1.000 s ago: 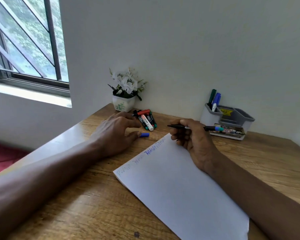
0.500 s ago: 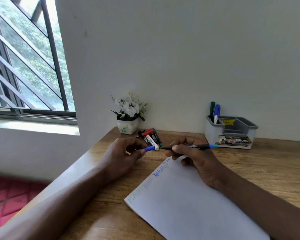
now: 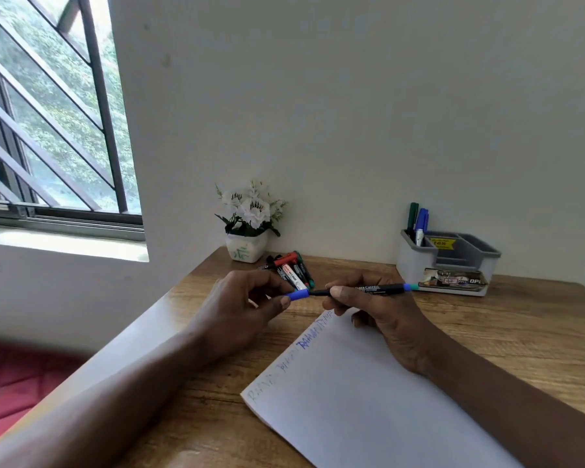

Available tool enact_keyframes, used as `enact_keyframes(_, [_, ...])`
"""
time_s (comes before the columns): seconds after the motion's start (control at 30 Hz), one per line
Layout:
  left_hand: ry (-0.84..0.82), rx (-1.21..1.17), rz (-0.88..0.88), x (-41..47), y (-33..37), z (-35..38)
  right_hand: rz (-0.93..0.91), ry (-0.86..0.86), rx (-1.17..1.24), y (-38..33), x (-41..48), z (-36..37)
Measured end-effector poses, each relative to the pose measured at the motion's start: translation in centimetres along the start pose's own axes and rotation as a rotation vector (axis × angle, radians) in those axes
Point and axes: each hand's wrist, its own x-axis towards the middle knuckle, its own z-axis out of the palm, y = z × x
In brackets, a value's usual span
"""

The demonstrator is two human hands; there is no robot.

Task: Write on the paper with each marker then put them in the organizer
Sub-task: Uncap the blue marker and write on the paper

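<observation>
My right hand [image 3: 375,309] holds a thin black marker [image 3: 379,289] level above the top of the white paper [image 3: 362,400]. My left hand [image 3: 240,305] pinches its blue cap [image 3: 298,294], which sits at the marker's tip end. Faint green and blue writing runs along the paper's upper left edge. A pile of several markers [image 3: 293,270] lies behind my left hand. The grey organizer [image 3: 448,265] stands at the back right with green and blue markers upright in its left slot.
A white pot of white flowers [image 3: 247,228] stands in the desk's back left corner by the wall. The wooden desk's left edge [image 3: 142,336] runs diagonally under my left forearm. A barred window is on the left.
My left hand picked the blue cap off the desk and brought it to the marker's tip. The view tilted upward, showing more wall.
</observation>
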Motion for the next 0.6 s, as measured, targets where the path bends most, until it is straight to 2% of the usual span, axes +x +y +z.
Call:
enact_keyframes(0.13, [-0.043,-0.082,0.046,-0.3,0.6,0.0,0.014,-0.069,-0.031,-0.8,0.0,0.5])
enact_keyframes(0.23, [-0.068,-0.318,0.078,-0.5,1.6,-0.1,-0.032,-0.088,0.003,-1.4,0.3,1.3])
enact_keyframes(0.37, [-0.076,-0.589,0.021,-0.9,2.5,-0.6,-0.042,-0.077,0.073,-2.2,0.3,1.9])
enact_keyframes(0.53, [-0.082,-0.657,-0.012,-0.9,2.9,-0.8,-0.005,-0.060,0.164,-2.3,0.4,2.4])
enact_keyframes(0.6, [-0.098,-0.653,-0.011,-0.9,2.7,-0.7,-0.035,-0.051,0.115,-2.3,0.4,2.6])
